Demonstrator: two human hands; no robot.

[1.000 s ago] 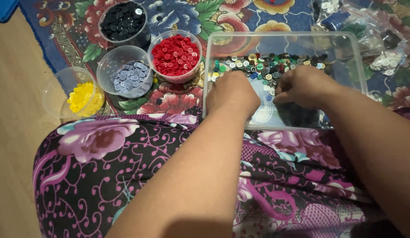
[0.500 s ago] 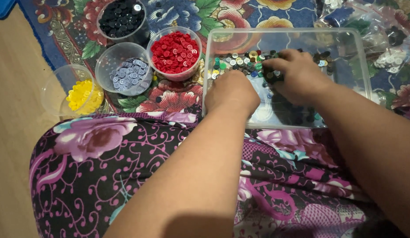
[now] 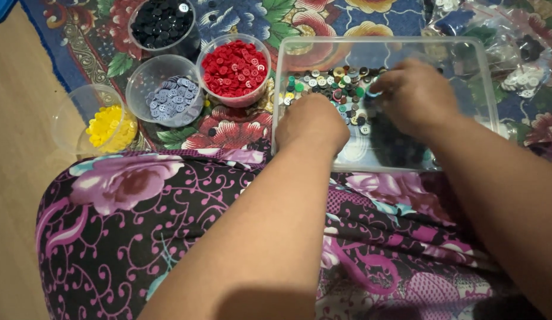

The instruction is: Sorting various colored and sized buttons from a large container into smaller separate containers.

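i have both hands inside the clear plastic tray (image 3: 466, 59), over the mixed buttons (image 3: 329, 83) heaped along its far edge. my left hand (image 3: 313, 123) is curled knuckles-up at the tray's near left corner; i cannot tell what its fingers grip. my right hand (image 3: 415, 95) has fingers bent together onto the buttons, pinch hidden. left of the tray stand cups of red buttons (image 3: 234, 68), grey buttons (image 3: 169, 95), black buttons (image 3: 160, 21) and yellow buttons (image 3: 107, 125).

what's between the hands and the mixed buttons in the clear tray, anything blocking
Nothing visible does. Both the left hand and the right hand are already inside the clear tray, resting right on the mixed buttons. The fingertips are hidden under the hands, so any grasp cannot be told.
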